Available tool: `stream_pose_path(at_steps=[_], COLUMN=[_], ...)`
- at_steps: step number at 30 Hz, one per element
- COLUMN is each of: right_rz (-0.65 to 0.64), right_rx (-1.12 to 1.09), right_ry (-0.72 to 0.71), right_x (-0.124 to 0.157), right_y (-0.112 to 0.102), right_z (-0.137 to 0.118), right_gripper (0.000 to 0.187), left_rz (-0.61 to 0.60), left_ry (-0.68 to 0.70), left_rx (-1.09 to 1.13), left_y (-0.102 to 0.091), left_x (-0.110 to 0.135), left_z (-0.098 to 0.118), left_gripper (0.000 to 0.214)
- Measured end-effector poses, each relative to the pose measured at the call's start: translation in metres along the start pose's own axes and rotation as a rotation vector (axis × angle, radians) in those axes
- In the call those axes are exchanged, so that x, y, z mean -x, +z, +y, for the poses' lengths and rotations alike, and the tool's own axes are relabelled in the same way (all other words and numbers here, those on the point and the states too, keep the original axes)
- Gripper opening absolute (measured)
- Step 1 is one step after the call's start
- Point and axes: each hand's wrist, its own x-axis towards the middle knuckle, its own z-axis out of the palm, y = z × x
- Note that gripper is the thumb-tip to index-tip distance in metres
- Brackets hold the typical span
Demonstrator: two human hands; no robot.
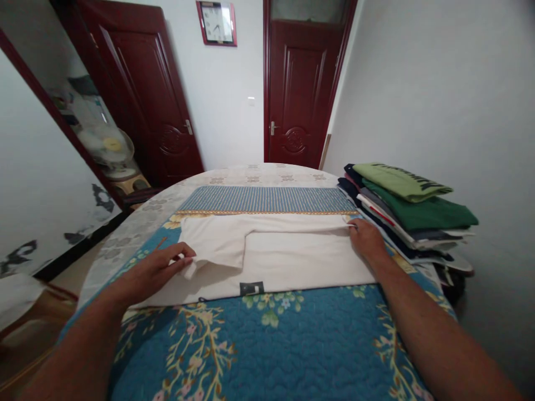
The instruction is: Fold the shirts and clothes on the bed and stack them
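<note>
The garment (pixel 292 256) lies crosswise on the quilt (pixel 317 340), which covers the middle of a rounded, cloth-covered surface (pixel 267 171). The near edge of the garment runs roughly parallel to the person's body, so its whole length is within reach of both hands. A dark patch (pixel 252 288) sits at that near edge, about midway along.

Left hand (pixel 180 263): thumb and fingers pinch a loose edge of the upper layer near the garment's left end. The edge is lifted slightly and a shadowed gap shows beneath it. The light pinch presumably allows the upper layer to be handled without dragging the layer below.

Right hand (pixel 365 238): fingers pinch the upper layer at the far right corner. The strip between the corner and the folded section appears nearly straight; the wide spacing of the hands probably serves to limit sagging and creasing. Whether the fabric is under tension cannot be told.

The quilt's striped band (pixel 271 199) lies beyond the garment. The padded quilt likely provides a soft, level base.

A stack (pixel 418 223) of folded clothes stands on the right, beyond the right hand and apart from the garment. This position appears to leave the middle free for handling. A light green item (pixel 403 181) tops the stack.
</note>
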Motion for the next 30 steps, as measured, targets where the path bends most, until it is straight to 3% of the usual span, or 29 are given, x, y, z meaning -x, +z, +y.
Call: stream_pose_path(at_steps=[4,8,11,13,16,18,20,24,27,30], right_rz=[0.064,0.018,0.055,0.058,-0.043,-0.089,-0.086,-0.085,-0.100,-0.108], right_rx=[-0.067,-0.136,-0.137,-0.118,-0.080,-0.057,-0.041,-0.015,0.002,0.001], right_ry=[0.028,0.151,0.189,0.184,0.145,0.116,0.088,0.003,-0.034,-0.045], right_x=[0.000,0.002,0.004,0.004,0.003,0.003,0.003,0.004,0.004,0.003], right_y=[-0.003,-0.013,-0.019,-0.020,-0.015,-0.009,-0.004,0.004,0.009,0.013], right_z=[0.001,-0.001,0.002,0.006,0.013,0.017,0.020,0.024,0.027,0.030], right_gripper=[0.034,0.032,0.030,0.030,0.030,0.030,0.030,0.031,0.030,0.028], left_rz=[-0.061,-0.202,-0.264,-0.244,-0.144,-0.051,0.030,0.067,0.102,0.105], left_ry=[-0.030,-0.034,-0.042,-0.052,-0.103,-0.104,-0.014,0.183,0.155,0.153], left_rx=[0.035,0.067,0.094,0.081,0.001,-0.045,-0.088,-0.306,-0.526,-0.614], left_y=[-0.024,-0.025,-0.023,-0.023,-0.021,-0.016,-0.009,0.017,0.038,0.052], left_x=[0.024,0.033,0.033,0.032,0.031,0.029,0.026,0.009,-0.009,-0.020], left_z=[0.002,0.011,0.012,0.008,0.004,0.008,0.020,0.051,0.059,0.053], left_gripper=[0.042,0.041,0.041,0.040,0.034,0.031,0.031,0.031,0.025,0.020])
